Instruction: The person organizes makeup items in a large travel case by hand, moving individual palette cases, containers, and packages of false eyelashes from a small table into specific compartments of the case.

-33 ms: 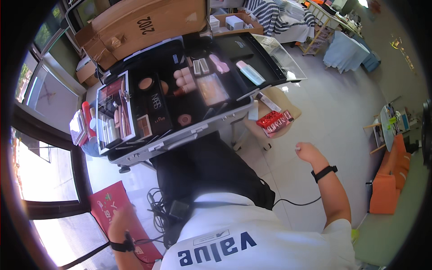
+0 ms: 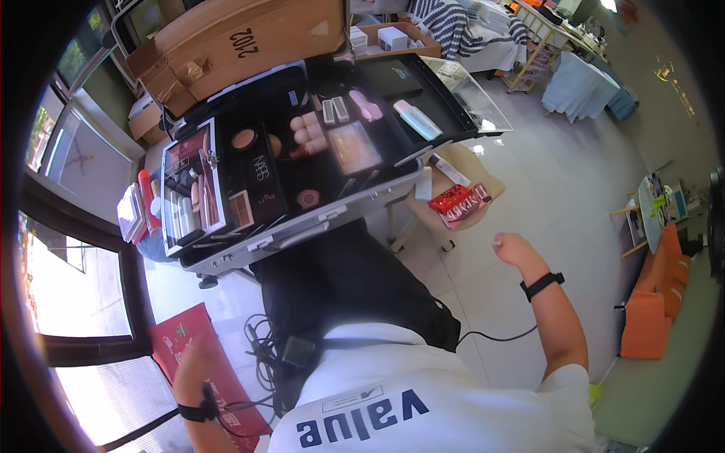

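Makeup case (image 2: 355, 209) open, cosmetics (image 2: 353, 147) laid out, neither of 2 hands touching them. Right hand (image 2: 513, 250): fingers curled closed. Left hand (image 2: 193, 374): blurred, fingers cannot be told.

My shirt (image 2: 468, 389) is white with dark lettering, my trousers (image 2: 325, 283) and wristbands (image 2: 542, 285) black. The case (image 2: 308, 230) is silver outside, black within; the bottle (image 2: 420, 121) pale blue, the packet (image 2: 450, 200) glittery red, the stool (image 2: 483, 170) beige, the mat (image 2: 175, 332) red, the cloth (image 2: 445, 32) striped dark and white.
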A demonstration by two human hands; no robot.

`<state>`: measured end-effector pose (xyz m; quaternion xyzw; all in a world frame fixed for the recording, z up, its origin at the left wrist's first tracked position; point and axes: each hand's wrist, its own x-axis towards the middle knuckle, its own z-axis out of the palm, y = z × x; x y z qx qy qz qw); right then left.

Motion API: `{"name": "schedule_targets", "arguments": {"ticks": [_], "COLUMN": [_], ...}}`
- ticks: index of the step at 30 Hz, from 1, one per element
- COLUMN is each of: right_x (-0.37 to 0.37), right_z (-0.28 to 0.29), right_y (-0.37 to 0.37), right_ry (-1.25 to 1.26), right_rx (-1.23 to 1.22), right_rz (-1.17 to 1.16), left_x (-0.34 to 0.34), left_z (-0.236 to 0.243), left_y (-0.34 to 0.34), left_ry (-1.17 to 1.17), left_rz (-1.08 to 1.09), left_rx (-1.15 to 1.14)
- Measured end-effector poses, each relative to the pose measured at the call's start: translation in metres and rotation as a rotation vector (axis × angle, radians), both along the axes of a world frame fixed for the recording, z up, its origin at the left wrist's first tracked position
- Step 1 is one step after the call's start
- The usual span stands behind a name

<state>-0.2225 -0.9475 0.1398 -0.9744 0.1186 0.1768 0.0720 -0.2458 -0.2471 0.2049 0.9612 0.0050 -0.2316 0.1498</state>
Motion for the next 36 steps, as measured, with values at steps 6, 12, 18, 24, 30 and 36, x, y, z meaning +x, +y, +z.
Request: {"name": "schedule_targets", "arguments": {"ticks": [6, 12, 18, 24, 30, 36], "right_x": [0.062, 0.100, 0.120, 0.131, 0.141, 0.155], "right_z": [-0.034, 0.011, 0.023, -0.059, -0.076, -0.087], "right_y": [-0.009, 0.036, 0.033, 0.006, 0.043, 0.041], "right_ry": [-0.148, -0.352, -0.240, -0.148, -0.016, -0.009], "right_rx": [0.088, 0.189, 0.167, 0.139, -0.015, -0.089], "right_rz": [0.082, 0.003, -0.030, -0.066, -0.212, -0.221], "left_x": [0.063, 0.109, 0.168, 0.205, 0.209, 0.214], "left_z": [0.118, 0.148, 0.110, 0.065, 0.051, 0.060], "left_y": [-0.102, -0.189, -0.246, -0.286, -0.301, -0.305], "left_ry": [-0.402, -0.395, -0.400, -0.477, -0.404, -0.314], "left_rz": [-0.254, -0.642, -0.792, -0.809, -0.813, -0.797], "left_rx": [-0.161, -0.260, -0.153, 0.016, -0.012, 0.001]}}
